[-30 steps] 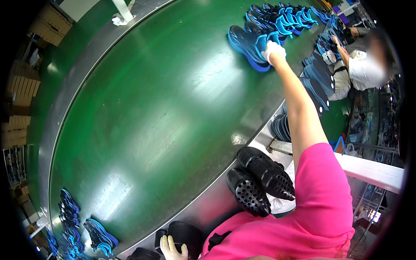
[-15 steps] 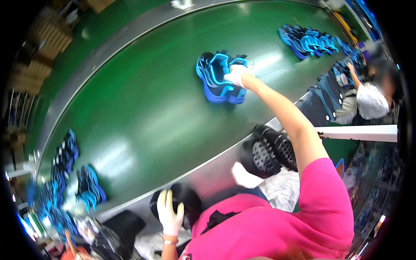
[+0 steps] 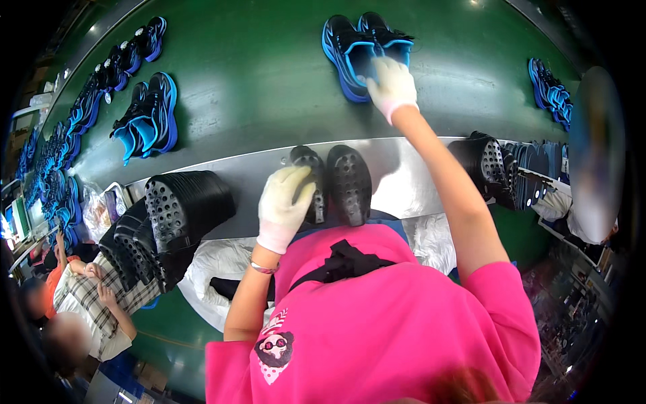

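Blue shoes partly behind right hand | black form partly behind left hand | fingers' hold: cannot tell

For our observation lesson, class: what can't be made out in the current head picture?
Head view: blur obscures whether the right hand grips the blue-and-black sneaker pair.
Head view: the left hand hides part of the left black perforated shoe form.
Head view: the far-left sneakers overlap and are too small to count.
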A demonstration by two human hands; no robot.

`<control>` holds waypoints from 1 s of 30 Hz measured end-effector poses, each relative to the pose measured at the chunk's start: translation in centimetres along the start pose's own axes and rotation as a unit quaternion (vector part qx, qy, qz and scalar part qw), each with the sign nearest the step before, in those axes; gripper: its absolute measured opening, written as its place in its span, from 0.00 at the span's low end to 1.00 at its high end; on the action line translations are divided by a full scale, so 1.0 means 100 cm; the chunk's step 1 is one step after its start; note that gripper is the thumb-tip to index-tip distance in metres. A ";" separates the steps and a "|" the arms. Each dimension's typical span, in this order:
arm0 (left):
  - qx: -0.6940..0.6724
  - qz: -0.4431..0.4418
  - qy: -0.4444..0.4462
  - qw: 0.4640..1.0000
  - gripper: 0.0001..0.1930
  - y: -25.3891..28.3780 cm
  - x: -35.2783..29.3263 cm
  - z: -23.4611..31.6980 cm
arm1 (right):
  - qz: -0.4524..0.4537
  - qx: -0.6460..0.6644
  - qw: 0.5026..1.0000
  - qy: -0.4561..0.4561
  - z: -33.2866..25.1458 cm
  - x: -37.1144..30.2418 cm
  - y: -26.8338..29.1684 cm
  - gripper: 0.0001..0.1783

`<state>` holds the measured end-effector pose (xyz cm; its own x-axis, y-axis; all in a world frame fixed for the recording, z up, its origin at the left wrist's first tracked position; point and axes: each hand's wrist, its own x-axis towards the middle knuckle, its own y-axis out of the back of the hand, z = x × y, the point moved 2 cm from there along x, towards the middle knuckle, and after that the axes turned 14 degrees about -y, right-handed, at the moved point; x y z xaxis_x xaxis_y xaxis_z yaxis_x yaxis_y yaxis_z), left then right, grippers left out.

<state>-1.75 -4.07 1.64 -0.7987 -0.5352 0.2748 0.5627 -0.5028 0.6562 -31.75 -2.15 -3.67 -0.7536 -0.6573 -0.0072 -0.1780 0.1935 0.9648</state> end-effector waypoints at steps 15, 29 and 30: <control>0.088 -0.332 -0.187 0.920 0.27 0.003 -0.015 -0.004 | -0.084 0.147 0.983 0.069 -0.048 -0.169 0.038 0.15; -0.106 -0.116 -0.154 0.976 0.30 0.056 0.045 0.023 | -0.310 0.525 0.779 -0.144 -0.062 -0.168 0.074 0.19; -0.110 -0.109 -0.158 0.975 0.30 0.050 0.051 0.024 | -0.361 0.605 0.687 -0.179 -0.065 -0.165 0.075 0.19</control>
<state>-3.54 -7.74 8.02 -0.9111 -0.1801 0.3706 0.3756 -0.7330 0.5672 -16.55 5.48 5.41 -0.2618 -0.7214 -0.6411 -0.8191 0.5173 -0.2477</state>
